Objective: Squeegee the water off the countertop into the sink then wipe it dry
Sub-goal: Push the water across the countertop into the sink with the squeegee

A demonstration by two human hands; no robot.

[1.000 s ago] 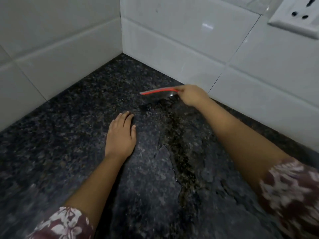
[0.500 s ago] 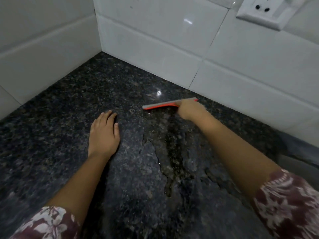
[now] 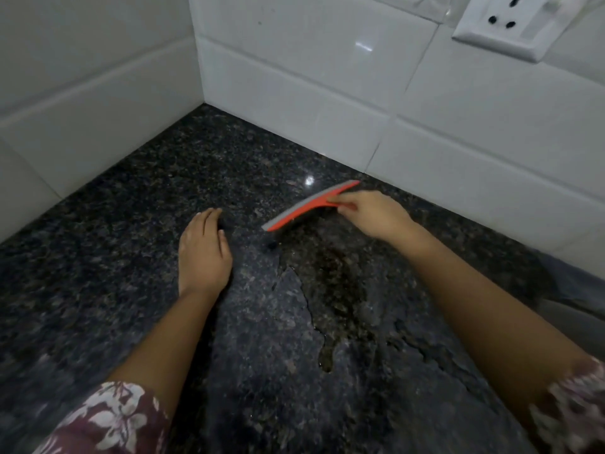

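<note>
My right hand (image 3: 370,213) grips an orange squeegee with a grey blade (image 3: 301,209), held slanted on the dark speckled granite countertop (image 3: 114,240) near the back wall. A patch of water (image 3: 330,290) spreads from the blade towards me in a dark, irregular streak. My left hand (image 3: 203,253) lies flat on the counter, palm down, fingers together, just left of the squeegee's lower end, holding nothing. The sink is not visible.
White tiled walls meet in a corner (image 3: 199,99) behind the counter. A white wall socket (image 3: 504,24) sits at the upper right. At the right edge a grey surface (image 3: 576,296) adjoins the counter.
The squeegee has tilted from nearly level to slanted, its left end closer to me and to my left hand. The view has shifted slightly; my left hand stays flat.
</note>
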